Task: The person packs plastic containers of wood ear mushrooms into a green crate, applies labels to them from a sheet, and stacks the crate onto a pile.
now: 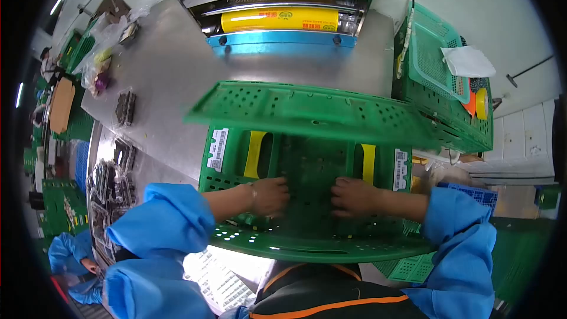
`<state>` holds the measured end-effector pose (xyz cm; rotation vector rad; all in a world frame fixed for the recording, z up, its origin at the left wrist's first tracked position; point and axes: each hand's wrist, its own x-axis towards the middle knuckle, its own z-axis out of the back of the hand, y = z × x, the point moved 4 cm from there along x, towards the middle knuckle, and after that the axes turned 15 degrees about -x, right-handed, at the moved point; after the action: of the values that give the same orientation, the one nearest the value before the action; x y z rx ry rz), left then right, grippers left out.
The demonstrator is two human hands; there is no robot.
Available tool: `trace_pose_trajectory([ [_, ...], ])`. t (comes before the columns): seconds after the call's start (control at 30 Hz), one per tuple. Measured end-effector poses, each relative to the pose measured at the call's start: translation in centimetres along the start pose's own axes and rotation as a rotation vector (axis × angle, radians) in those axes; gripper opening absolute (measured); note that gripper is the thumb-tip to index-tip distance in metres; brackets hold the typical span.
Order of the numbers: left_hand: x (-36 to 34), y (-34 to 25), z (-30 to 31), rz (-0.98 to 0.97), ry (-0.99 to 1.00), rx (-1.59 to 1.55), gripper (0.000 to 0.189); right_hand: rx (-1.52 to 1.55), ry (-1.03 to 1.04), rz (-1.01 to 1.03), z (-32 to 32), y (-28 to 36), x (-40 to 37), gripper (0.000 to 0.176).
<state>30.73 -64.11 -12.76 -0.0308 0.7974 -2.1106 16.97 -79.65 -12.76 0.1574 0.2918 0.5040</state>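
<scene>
A green folding crate [319,248] with perforated walls lies in front of my body. Its far side panel [307,106] stands tilted, its ends smeared by motion. Two end panels with yellow handle strips [254,153] and white barcode labels [218,149] lie inward over the dark crate floor. My left hand [270,197] is closed at the inner edge of the left end panel. My right hand [354,197] is closed at the inner edge of the right one, facing the left hand across a gap. The curled fingertips of both hands are partly hidden.
A wrapping machine with a yellow film roll [280,19] stands behind on the steel table [165,47]. Clear packed trays [112,183] are at left. A light green basket [434,53] sits on green crates at right. A co-worker's blue sleeve [65,254] shows lower left.
</scene>
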Motion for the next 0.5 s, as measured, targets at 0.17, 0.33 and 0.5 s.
trace_pose_trajectory([
  [0.17,-0.8,1.0,2.7,0.113,-0.187,-0.113,0.032,0.075,-0.030,-0.018,3.8,-0.2,0.8,0.023],
  [0.33,-1.5,1.1,3.9,0.130,-0.082,-0.024,0.021,0.062,-0.122,-0.048,5.1,-0.4,1.2,0.014],
  [0.5,-2.0,4.4,1.9,0.181,0.257,0.186,0.018,-0.635,-0.618,-0.474,10.2,-4.3,4.4,0.047],
])
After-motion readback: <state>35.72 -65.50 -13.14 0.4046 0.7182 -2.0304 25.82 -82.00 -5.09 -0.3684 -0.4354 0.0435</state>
